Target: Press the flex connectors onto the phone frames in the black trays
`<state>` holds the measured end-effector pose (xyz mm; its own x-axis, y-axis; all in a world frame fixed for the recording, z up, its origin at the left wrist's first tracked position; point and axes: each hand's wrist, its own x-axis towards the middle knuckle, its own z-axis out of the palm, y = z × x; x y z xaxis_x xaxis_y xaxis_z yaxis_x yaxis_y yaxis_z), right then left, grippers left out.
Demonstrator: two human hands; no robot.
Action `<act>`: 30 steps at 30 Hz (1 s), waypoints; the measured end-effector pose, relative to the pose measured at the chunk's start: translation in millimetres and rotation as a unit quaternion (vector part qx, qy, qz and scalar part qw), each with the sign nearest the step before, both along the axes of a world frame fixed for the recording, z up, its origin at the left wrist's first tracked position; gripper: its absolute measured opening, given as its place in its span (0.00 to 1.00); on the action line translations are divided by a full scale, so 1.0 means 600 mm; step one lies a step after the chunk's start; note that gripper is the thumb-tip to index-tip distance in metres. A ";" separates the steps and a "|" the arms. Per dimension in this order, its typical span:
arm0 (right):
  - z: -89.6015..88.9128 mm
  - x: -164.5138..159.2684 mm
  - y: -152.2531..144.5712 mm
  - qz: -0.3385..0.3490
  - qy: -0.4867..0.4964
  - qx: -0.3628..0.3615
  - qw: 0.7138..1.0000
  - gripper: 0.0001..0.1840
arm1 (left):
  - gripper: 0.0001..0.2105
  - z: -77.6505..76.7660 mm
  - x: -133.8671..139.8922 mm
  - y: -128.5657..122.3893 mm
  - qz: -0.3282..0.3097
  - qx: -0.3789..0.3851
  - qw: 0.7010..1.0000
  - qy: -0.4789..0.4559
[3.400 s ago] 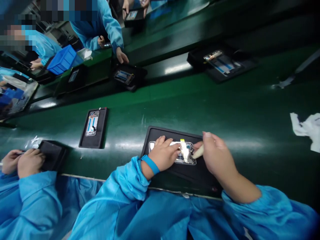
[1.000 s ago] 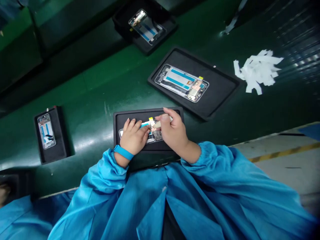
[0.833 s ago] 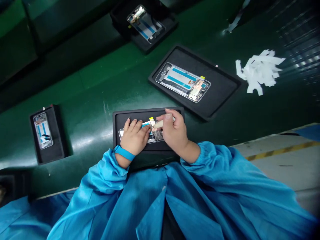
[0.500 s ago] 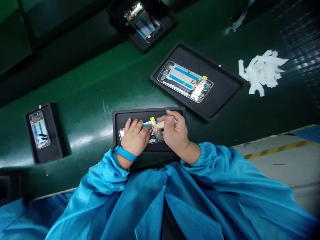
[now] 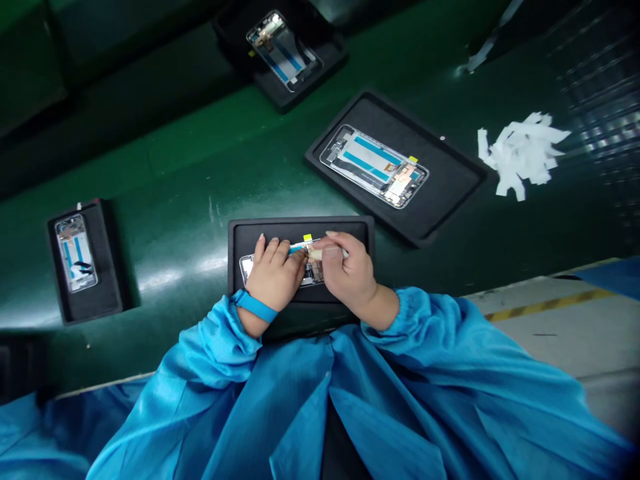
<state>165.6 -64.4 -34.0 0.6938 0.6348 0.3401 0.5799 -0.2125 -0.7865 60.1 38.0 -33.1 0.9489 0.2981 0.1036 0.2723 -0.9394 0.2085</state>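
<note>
An opened phone lies in a black tray close in front of me, its inner parts showing and a yellow tab at its far edge. Across its left and middle part rests my left hand, fingers spread and palm down, covering much of it. My right hand is closed on a pale, slim stick-like tool, lying nearly level with its tip at the phone's board beside my left fingertips. The right end of the phone is hidden under my right hand.
Farther right, another black tray holds an opened phone. More trays with phones stand at the back and at the left. White strips lie heaped on the green table.
The tool in my right hand has swung from slanting to nearly level, its tip still by the board. My left hand stays on the phone. The whole view has shifted slightly.
</note>
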 end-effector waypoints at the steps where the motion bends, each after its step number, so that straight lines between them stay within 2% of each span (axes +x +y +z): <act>1: 0.003 0.001 0.002 0.011 -0.016 -0.003 1.000 0.11 | 0.13 0.000 0.000 0.001 -0.001 0.002 1.000 -0.002; 4: 0.016 0.002 0.014 0.070 -0.079 -0.039 0.994 0.13 | 0.13 -0.004 -0.003 0.004 -0.006 -0.003 1.000 0.001; 7: 0.024 -0.002 0.031 0.121 -0.155 -0.094 0.976 0.18 | 0.13 -0.010 -0.006 0.008 -0.016 -0.020 1.000 0.016; 11: 0.014 -0.006 0.041 0.137 -0.180 -0.083 0.971 0.20 | 0.14 -0.009 -0.005 0.012 -0.003 -0.061 0.997 0.036; 13: 0.008 -0.003 0.038 0.129 -0.131 -0.059 0.981 0.19 | 0.13 -0.003 -0.001 0.015 0.010 -0.086 0.995 0.047; 14: 0.006 0.000 0.036 0.103 -0.084 -0.053 0.990 0.19 | 0.13 0.000 0.000 0.017 0.017 -0.098 0.994 0.054; 16: 0.003 0.006 0.032 0.009 0.057 -0.043 0.997 0.18 | 0.12 0.006 0.004 0.022 0.034 -0.118 0.990 0.065; 18: 0.001 0.010 0.031 -0.094 0.205 -0.026 0.974 0.19 | 0.10 0.011 0.009 0.028 0.057 -0.137 0.986 0.076; 20: 0.001 0.011 0.033 -0.145 0.292 0.001 0.945 0.20 | 0.09 0.013 0.015 0.032 0.078 -0.151 0.982 0.083; 24: 0.003 0.009 0.038 -0.161 0.332 0.028 0.929 0.20 | 0.08 0.020 0.028 0.034 0.105 -0.174 0.974 0.101; 30: -0.004 0.005 0.038 -0.139 0.284 0.033 0.948 0.20 | 0.18 0.029 0.038 0.032 0.138 -0.171 0.966 0.136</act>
<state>168.5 -41.7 -36.2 0.9142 0.3913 -0.1052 -0.0118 -0.2338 -0.9722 82.6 57.0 -15.9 0.8064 0.5164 -0.2880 0.5912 -0.7124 0.3781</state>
